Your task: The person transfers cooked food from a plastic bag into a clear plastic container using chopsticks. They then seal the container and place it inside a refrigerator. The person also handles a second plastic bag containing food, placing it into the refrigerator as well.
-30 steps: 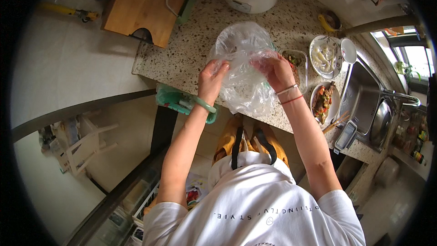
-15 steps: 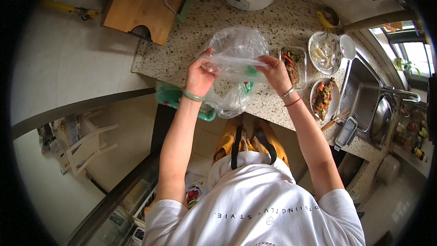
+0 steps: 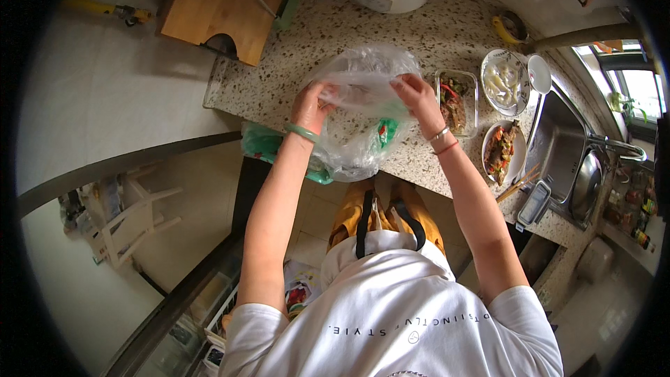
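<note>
Clear, thin plastic film makes up the bag point(image 3: 359, 108) that both hands hold up over the near edge of the speckled stone counter point(image 3: 447, 35). The left hand point(image 3: 310, 106) is pinched shut on the bag's left rim, and the right hand point(image 3: 417, 95) is closed on the right rim, so the mouth is stretched between the 2. The lower part hangs crumpled toward the counter edge, with something green and red showing through it. It looks very light, limp and slippery, likely to collapse or tear if pulled hard, so the doubled-up rim at the mouth seems the safest place to grip. Just right of the bag sit a rectangular glass container point(image 3: 457, 101) of cooked food and 2 plates point(image 3: 504, 150).
</note>
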The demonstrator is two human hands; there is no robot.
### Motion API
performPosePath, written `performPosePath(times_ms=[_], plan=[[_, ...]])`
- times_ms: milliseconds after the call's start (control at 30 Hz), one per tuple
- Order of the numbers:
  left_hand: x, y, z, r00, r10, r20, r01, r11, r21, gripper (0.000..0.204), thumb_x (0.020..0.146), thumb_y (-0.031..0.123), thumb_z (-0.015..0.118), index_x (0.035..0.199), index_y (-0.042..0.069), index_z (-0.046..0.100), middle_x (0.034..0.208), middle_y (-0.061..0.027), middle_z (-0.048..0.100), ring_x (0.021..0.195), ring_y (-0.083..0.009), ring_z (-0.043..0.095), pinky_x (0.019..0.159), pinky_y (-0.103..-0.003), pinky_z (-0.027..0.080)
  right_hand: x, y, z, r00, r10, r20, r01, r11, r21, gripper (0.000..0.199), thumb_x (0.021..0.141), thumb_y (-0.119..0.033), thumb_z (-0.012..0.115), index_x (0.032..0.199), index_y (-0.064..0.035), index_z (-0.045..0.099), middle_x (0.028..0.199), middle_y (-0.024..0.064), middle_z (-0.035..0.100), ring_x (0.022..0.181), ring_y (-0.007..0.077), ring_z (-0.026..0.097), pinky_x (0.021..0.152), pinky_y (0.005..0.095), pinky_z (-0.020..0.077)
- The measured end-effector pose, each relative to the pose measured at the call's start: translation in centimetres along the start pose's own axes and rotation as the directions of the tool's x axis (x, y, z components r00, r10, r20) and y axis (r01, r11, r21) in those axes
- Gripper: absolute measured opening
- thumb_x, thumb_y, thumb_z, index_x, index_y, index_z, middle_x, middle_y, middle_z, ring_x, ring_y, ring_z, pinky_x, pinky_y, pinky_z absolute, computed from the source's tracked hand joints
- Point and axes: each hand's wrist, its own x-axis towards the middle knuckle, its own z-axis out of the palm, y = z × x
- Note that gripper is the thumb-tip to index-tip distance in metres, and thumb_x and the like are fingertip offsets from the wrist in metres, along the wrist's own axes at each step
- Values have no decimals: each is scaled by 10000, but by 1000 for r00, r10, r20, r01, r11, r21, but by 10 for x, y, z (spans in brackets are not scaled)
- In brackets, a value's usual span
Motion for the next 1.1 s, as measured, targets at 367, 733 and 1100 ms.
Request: performPosePath(times_ms=[367, 733, 1100], plan=[[18, -19, -24, 940, -172, 294, 213, 970, -115, 132, 855, 164, 586, 964, 94, 609, 759, 25, 556, 741, -99, 512, 684, -291, 415, -1, 42, 8, 953, 211, -216, -137, 939, 314, 115, 840, 33, 558, 940, 3, 606, 846, 14, 620, 746, 141, 574, 700, 257, 462], [16, -18, 15, 969, 227, -100, -169, 900, 402, 231, 837, 104, 612, 1054, 26, 608, 883, -11, 630, 728, -84, 534, 653, -228, 416, 4, 35, 9, 960, 279, -37, -156, 637, 755, 228, 901, -192, 591, 1075, -50, 553, 711, -26, 463, 607, 66, 417, 573, 262, 445], [33, -12, -18, 948, -118, 296, 195, 949, -248, 77, 853, 164, 585, 864, 87, 586, 768, 11, 570, 701, -116, 522, 689, -278, 440, -1, 57, 8, 954, 185, -235, -52, 876, 480, 172, 869, -45, 579, 1027, 17, 549, 889, 90, 648, 798, 210, 644, 712, 294, 509]])
